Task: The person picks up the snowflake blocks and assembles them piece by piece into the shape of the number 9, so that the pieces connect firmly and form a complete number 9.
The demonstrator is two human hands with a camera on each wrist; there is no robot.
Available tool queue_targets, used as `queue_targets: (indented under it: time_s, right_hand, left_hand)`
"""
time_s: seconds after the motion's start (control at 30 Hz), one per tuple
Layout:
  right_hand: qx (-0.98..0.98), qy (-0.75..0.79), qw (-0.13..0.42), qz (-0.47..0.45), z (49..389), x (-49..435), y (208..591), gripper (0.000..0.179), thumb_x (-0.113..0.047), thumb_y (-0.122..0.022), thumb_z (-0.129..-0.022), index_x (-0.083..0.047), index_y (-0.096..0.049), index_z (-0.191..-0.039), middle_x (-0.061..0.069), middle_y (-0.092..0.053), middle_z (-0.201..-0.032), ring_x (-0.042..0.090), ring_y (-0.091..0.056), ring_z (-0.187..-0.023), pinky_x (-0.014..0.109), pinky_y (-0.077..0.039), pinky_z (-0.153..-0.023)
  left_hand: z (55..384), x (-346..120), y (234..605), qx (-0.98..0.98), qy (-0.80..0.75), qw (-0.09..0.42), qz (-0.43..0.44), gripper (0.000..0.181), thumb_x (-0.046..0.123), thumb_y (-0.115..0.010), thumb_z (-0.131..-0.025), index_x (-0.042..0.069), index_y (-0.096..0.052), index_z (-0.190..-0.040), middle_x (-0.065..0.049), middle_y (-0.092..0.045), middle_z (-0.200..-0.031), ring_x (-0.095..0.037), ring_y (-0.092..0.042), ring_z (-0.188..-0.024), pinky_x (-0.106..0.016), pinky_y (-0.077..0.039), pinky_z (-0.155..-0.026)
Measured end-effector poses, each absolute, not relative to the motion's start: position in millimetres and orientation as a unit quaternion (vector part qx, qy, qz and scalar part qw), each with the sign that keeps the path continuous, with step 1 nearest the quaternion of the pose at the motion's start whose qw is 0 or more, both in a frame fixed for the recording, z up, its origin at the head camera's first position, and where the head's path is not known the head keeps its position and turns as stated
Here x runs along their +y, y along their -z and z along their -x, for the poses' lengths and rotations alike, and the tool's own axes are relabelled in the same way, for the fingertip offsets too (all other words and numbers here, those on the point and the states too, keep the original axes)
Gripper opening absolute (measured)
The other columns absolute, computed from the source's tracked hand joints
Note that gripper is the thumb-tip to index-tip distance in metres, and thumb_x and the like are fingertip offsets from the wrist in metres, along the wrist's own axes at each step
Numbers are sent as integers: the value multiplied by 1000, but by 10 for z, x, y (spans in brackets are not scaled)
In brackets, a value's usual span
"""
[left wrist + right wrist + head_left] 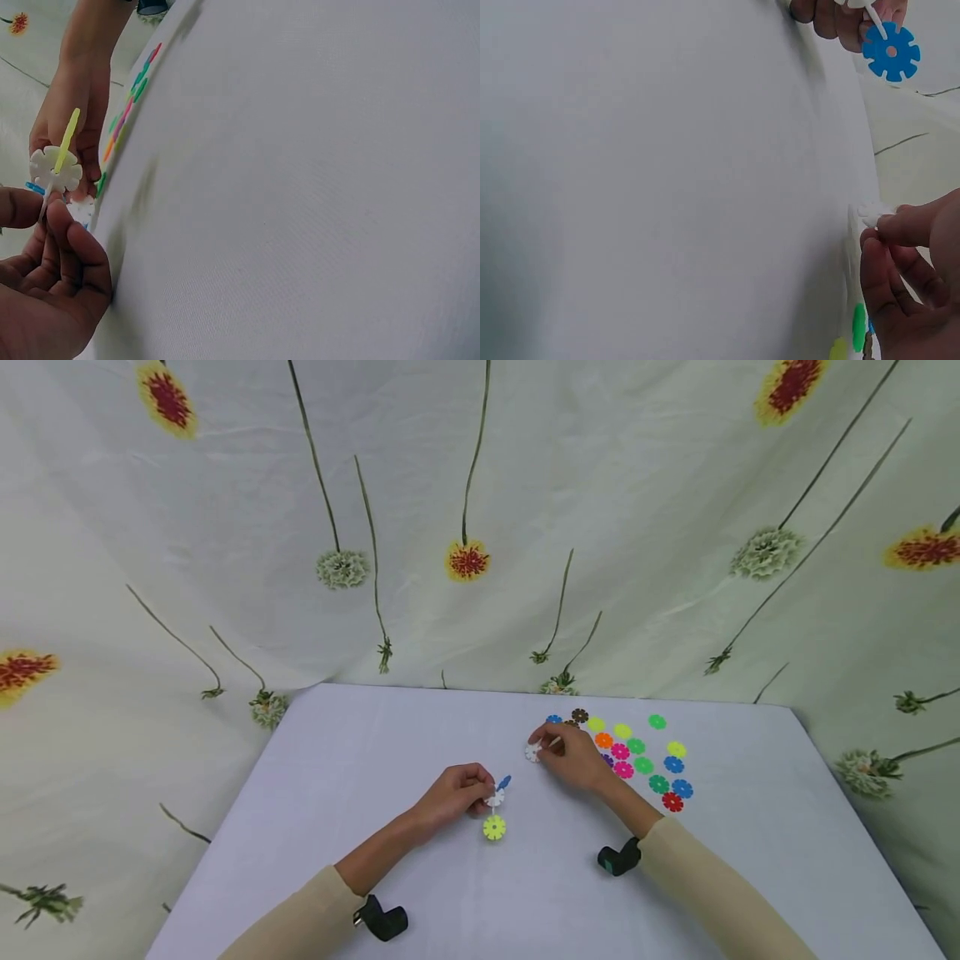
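My left hand [456, 795] pinches a small joined piece of notched plastic discs between thumb and fingers. In it, white discs [56, 169] link to a yellow disc [494, 827] and a blue disc [891, 52]. Farther right, my right hand [573, 756] pinches a single white notched disc [532, 752] by its edge, held apart from the joined piece. Close beside the right hand lie several loose discs, among them a pink disc [623, 769] and an orange disc [603, 740].
Loose discs spread to the right, with a red disc [672, 802] nearest the front and a green disc [657, 722] toward the back. The white table [315, 827] meets a flower-printed cloth [420, 510] behind. A black wrist camera [619, 858] sits on the right wrist.
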State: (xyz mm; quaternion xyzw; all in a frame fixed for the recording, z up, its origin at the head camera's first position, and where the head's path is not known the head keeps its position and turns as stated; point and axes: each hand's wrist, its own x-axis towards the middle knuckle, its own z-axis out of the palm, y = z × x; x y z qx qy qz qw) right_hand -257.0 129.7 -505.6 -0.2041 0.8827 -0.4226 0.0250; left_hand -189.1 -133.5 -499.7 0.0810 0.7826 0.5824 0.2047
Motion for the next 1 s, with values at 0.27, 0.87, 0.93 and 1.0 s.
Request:
queue_targets:
  time_s: [0.27, 0.87, 0.93, 1.0]
  right_hand:
    - [846, 488, 80, 200, 2392, 1293, 4969, 17, -9, -68, -101, -10, -76, -116, 9, -71, -103, 15, -68, -85, 21, -57, -81]
    - [775, 581, 166, 188, 2251, 1277, 5008, 20, -14, -68, -104, -4, -74, -121, 20, -73, -112, 25, -73, -88, 24, -62, -83]
    - [775, 579, 164, 191, 2245, 1277, 5021, 20, -13, -68, -104, -4, -74, -121, 21, -73, -111, 24, -73, -87, 24, -61, -82]
    - [775, 580, 164, 193, 2238, 1280, 5034, 20, -13, -68, -104, -4, -75, -120, 21, -74, -111, 22, -73, -85, 23, -61, -81]
  left_hand:
    - [1902, -1354, 4989, 782, -583, 207, -73, 19, 16, -59, -106, 0, -65, -115, -2, -65, -87, -13, -59, -80, -23, -53, -76]
    - [1887, -1279, 4996, 785, -580, 203, -79, 19, 16, -60, -106, -1, -65, -114, 0, -64, -85, -12, -59, -79, -22, -52, -74]
    - [1885, -1270, 4997, 785, -579, 202, -85, 19, 16, -60, -106, -1, -65, -113, 0, -64, -86, -12, -59, -79, -22, -52, -74]
    - [1878, -1261, 4993, 784, -580, 201, -90, 19, 16, -61, -106, -1, -65, -113, 0, -64, -87, -12, -59, -79, -22, -52, -74]
